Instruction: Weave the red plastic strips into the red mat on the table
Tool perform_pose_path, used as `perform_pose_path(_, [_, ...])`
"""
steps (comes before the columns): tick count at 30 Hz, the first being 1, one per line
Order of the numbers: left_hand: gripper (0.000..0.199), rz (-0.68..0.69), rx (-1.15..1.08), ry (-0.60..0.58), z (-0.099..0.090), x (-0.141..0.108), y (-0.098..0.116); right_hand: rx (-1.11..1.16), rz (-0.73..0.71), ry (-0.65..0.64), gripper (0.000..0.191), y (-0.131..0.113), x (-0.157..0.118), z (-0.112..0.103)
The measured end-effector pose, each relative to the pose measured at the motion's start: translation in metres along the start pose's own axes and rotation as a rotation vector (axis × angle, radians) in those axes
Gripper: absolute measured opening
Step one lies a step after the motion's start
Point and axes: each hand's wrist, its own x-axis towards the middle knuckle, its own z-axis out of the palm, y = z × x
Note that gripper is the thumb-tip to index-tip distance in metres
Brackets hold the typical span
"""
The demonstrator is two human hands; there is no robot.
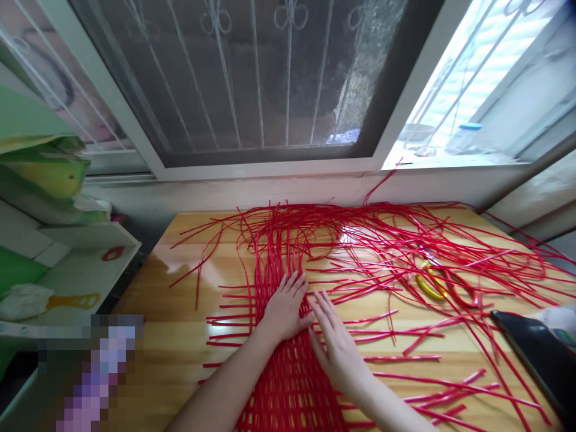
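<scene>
A red woven mat of thin plastic strips point(294, 384) lies on the wooden table, its loose strip ends sticking out on both sides and at the far end. My left hand point(285, 309) rests flat on the weave near its far end, fingers stretched forward. Along the weave's right edge lies my right hand point(335, 342), its fingers extended and touching the strips there. The two hands nearly meet at the left thumb. Some strips pass under the right hand, where they are hidden.
Loose red strips point(387, 225) heap across the table's far side. Pliers with yellow and red handles point(432, 282) lie among them. A black flat object point(531, 354) sits at the right edge. The wooden table point(157, 300) stands below a barred window. A shelf point(90, 264) is at left.
</scene>
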Motion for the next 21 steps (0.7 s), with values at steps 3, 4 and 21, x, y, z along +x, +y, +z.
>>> perform_pose_path(3, [0.064, 0.007, -0.087, 0.038, 0.0, -0.001, 0.001, 0.028, 0.051, 0.019, 0.052, 0.018, 0.033, 0.013])
perform_pose_path(4, [0.065, 0.012, -0.108, 0.047, 0.001, 0.0, 0.001, 0.042, 0.08, 0.0, 0.049, 0.021, 0.041, 0.019])
perform_pose_path(21, [0.014, -0.557, 0.252, 0.054, -0.074, -0.059, -0.058, -0.145, 0.028, -0.059, 0.041, 0.022, 0.045, 0.048])
